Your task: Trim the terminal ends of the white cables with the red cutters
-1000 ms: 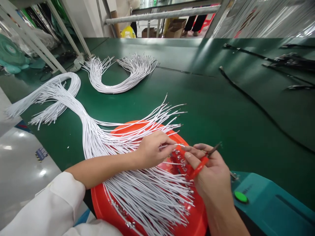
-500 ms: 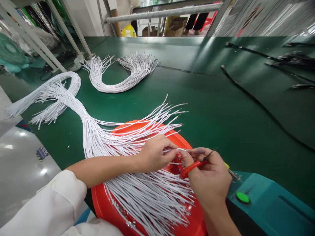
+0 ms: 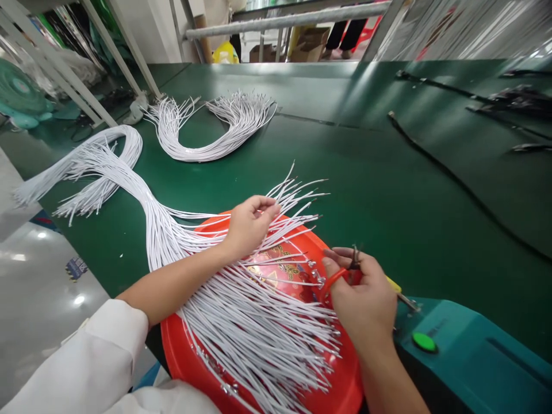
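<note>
White wires [image 3: 259, 328]: fanned across the red tray [image 3: 172, 351] in front of me, free ends toward my right. Many lower strands overlap, so single wires cannot be traced; the near edge of the tray is cut off by the frame. My left hand [image 3: 250, 227] is over the upper strands, thumb and forefinger tips nearly together; cannot tell whether a wire is pinched between them. My right hand [image 3: 364, 293] is closed around red-handled snips [image 3: 334, 280], palm and fingers covering much of them; only a red loop and the dark tips show clearly.

Change from half a second ago: my left fingertips were then at my right ones with a wire end between; now the hands are well apart, the left farther up and to the left. The tray's gold-and-red print [image 3: 276, 270] shows more fully.

Materials: wires slim, smooth-jacketed, several tipped with small shiny metal pieces [image 3: 317, 275]. Tray glossy, rim rounded. Table [image 3: 345, 195] flat, dark green, with a sheen. Beyond the tray, a second white bundle [image 3: 202, 152] curves in a U. At right, a teal housing [image 3: 474, 345] with an oval green button [image 3: 425, 342], cut off below; farther off, black cables [image 3: 452, 172], some blurred
</note>
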Action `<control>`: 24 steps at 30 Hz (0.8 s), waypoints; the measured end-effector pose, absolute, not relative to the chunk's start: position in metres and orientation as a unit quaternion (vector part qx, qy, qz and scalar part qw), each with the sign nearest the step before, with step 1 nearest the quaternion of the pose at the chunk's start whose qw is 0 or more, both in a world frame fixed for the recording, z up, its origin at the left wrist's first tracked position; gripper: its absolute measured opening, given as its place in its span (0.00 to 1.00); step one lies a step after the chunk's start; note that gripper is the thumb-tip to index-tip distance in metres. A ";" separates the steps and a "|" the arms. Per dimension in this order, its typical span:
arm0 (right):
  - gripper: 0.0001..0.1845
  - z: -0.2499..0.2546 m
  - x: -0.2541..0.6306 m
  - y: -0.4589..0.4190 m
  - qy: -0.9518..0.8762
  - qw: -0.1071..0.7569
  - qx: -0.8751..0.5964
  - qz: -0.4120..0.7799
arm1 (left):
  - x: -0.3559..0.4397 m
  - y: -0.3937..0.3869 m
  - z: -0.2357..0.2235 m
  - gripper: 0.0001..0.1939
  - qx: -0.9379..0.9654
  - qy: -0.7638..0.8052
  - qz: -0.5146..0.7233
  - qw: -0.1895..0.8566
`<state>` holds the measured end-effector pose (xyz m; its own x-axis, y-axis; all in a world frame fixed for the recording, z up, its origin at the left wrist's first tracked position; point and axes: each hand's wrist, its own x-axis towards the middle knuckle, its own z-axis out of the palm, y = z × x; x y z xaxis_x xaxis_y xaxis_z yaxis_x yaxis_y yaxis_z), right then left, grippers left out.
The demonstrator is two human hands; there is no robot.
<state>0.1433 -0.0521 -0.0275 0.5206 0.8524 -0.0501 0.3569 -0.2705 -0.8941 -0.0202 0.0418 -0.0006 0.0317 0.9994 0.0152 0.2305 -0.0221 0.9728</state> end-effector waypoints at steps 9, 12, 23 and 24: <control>0.14 -0.023 0.140 -0.051 -0.261 0.609 -0.670 0.336 | -0.031 0.051 -0.012 0.17 0.750 0.505 0.292 0.312; 0.13 -0.021 0.139 -0.051 -0.264 0.624 -0.658 0.328 | -0.021 0.027 -0.017 0.15 0.859 0.388 0.268 0.200; 0.11 -0.021 0.139 -0.052 -0.279 0.642 -0.648 0.300 | -0.001 -0.002 -0.026 0.13 0.939 0.245 -0.015 0.241; 0.11 -0.020 0.138 -0.052 -0.282 0.642 -0.647 0.300 | -0.001 -0.002 -0.025 0.11 0.930 0.259 -0.013 0.259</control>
